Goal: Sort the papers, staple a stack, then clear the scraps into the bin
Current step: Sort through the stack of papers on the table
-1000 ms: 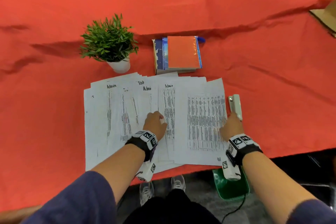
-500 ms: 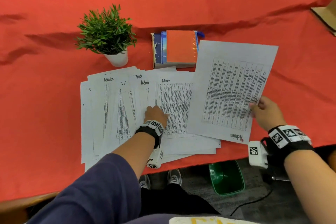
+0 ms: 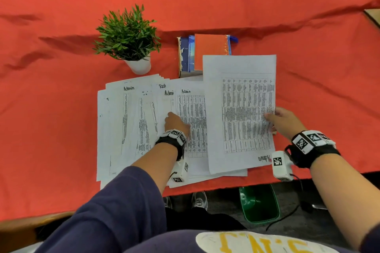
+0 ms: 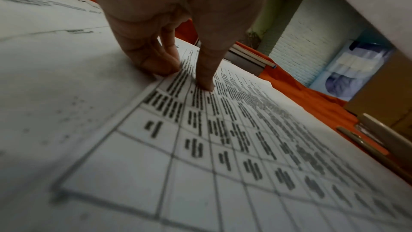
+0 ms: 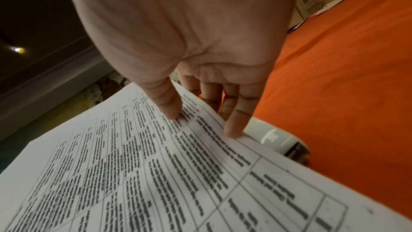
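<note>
Several printed sheets marked "Admin" and "Task" lie fanned out [image 3: 131, 129] on the red tablecloth [image 3: 61, 150]. My left hand [image 3: 173, 119] rests on them, its fingertips [image 4: 206, 85] pressing a table-printed page. My right hand [image 3: 271, 121] pinches the right edge of one sheet [image 3: 240, 109], thumb [image 5: 171, 110] on top and fingers underneath. That sheet is turned upside down and lies over the right side of the fan. A white stapler [image 5: 276, 140] sits on the cloth just under the sheet's edge; the head view hides it.
A potted green plant [image 3: 128, 35] stands behind the papers on the left. A stack of books with an orange cover [image 3: 205, 51] lies behind the held sheet. A green bin [image 3: 259, 203] sits on the floor below the table edge. A cardboard corner [image 3: 373, 16] shows far right.
My right hand lifted the rightmost sheet off the pile, turned it, and has now brought it back left, squarer over the pile's right side. The left hand stayed on the papers.
</note>
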A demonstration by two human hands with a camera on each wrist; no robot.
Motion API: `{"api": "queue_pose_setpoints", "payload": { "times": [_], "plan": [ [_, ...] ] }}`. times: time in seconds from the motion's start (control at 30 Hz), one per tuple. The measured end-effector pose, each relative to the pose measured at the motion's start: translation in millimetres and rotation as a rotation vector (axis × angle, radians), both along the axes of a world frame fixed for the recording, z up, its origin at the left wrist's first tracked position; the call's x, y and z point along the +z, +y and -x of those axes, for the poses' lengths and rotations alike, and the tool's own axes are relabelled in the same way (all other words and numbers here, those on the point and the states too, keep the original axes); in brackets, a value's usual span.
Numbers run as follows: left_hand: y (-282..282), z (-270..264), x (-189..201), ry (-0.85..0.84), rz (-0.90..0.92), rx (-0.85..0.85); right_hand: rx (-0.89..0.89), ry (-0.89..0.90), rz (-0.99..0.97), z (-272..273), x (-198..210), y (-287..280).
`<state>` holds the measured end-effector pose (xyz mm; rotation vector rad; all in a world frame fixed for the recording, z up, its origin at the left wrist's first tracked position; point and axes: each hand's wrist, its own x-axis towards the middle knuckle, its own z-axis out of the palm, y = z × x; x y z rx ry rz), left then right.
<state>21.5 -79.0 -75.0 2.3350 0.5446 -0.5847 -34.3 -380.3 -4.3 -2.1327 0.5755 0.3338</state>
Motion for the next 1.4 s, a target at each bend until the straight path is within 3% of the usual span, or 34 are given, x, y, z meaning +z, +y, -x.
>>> {"api": "queue_pose_setpoints", "payload": {
  "times": [0.13, 0.27, 0.47, 0.67, 0.83, 0.93, 1.0, 1.1, 1.17, 1.3, 1.4],
  "plan": [
    [10, 2, 4, -0.104, 0.032, -0.039, 0.062, -0.002, -0.013, -6, -3, 18],
    [20, 9, 15, -0.242, 0.228, 0.072, 0.096, 0.036, -0.02, -12, -8, 39],
    [38, 13, 32, -0.182, 0.587, 0.179, 0.14, 0.048, -0.019, -21, -17, 67],
    [29, 12, 35, -0.119, 0.718, 0.235, 0.054, 0.082, -0.056, -30, -21, 75],
    [17, 11, 32, -0.114, 0.701, 0.161, -0.011, 0.002, -0.112, -27, -23, 59],
    [7, 9, 32, -0.113, 0.686, 0.091, 0.038, -0.023, -0.019, -19, -20, 44],
    [1, 8, 25, -0.13, 0.529, 0.019, -0.002, -0.058, 0.011, -13, -20, 33],
    [-3, 8, 16, -0.145, 0.076, -0.091, -0.078, -0.093, 0.024, -4, -20, 15],
    [-5, 11, 9, -0.109, -0.084, -0.124, -0.133, -0.111, 0.03, 1, -21, 0],
    [-11, 10, 2, -0.086, -0.118, -0.125, -0.217, -0.156, -0.006, 11, -22, -20],
    [-12, 4, 2, -0.039, -0.041, -0.113, -0.247, -0.193, -0.054, 17, -17, -21]
  ]
}}
